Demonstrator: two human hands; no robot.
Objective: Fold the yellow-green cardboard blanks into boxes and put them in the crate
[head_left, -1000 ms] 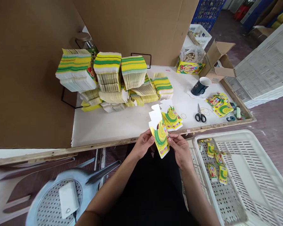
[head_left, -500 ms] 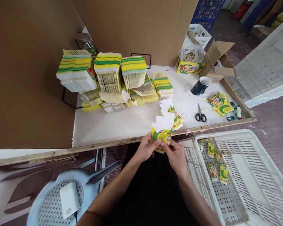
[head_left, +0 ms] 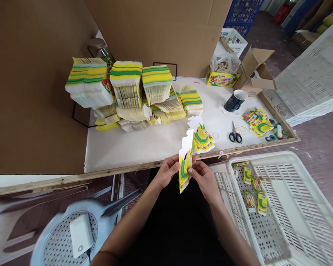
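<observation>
A yellow-green printed carton [head_left: 185, 166] with white flaps at its upper end is held up between my hands, tilted, just off the table's front edge. My left hand [head_left: 168, 171] grips it from the left side, thumb along the edge. On the right, my right hand [head_left: 202, 173] pinches it between thumb and fingers. Right behind it, a few more flat cartons [head_left: 203, 139] lie on the table. Further back stand bundled stacks of flat cartons [head_left: 155, 83], their edges striped yellow, green and white.
Scissors [head_left: 235, 136], a dark mug [head_left: 235, 100] and loose printed cartons [head_left: 256, 122] lie on the table's right side. A white plastic crate [head_left: 291, 184] below holds several small folded boxes [head_left: 262, 204]. At lower left is a blue stool [head_left: 58, 236] with a white device [head_left: 81, 235].
The carton has turned from facing me flat to a narrow, angled view, its lower tip now pointing down. My fingers have shifted along its sides.
</observation>
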